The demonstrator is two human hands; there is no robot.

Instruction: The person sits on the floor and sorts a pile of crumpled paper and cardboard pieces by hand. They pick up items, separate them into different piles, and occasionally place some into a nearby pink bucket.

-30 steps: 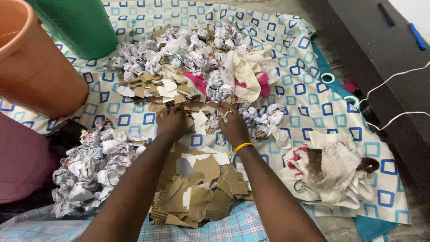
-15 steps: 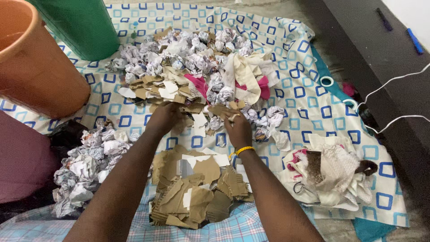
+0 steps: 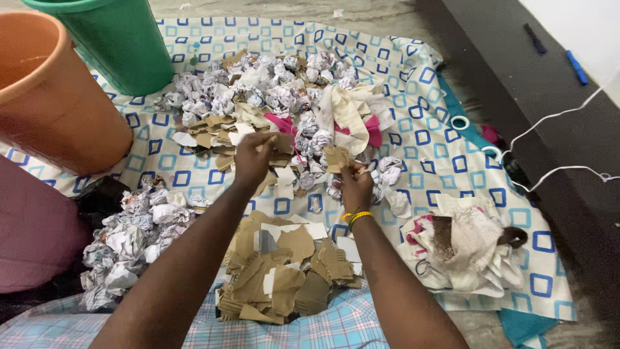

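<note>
Left hand (image 3: 253, 155) pinching one cardboard scrap (image 3: 279, 142), right hand (image 3: 355, 184) gripping another torn cardboard piece (image 3: 337, 157); probably light, stiff, best held by edges

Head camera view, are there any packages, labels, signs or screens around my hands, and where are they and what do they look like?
No whole package, label, sign or screen shows.
Torn brown cardboard pieces: heap in front of the arms, flat scraps, some white-faced.
Small brown cardboard scrap: held at the right hand.
Brown cardboard piece: at the left hand.
Crumpled printed paper balls: grey-white pile, left on the patterned cloth.
</note>
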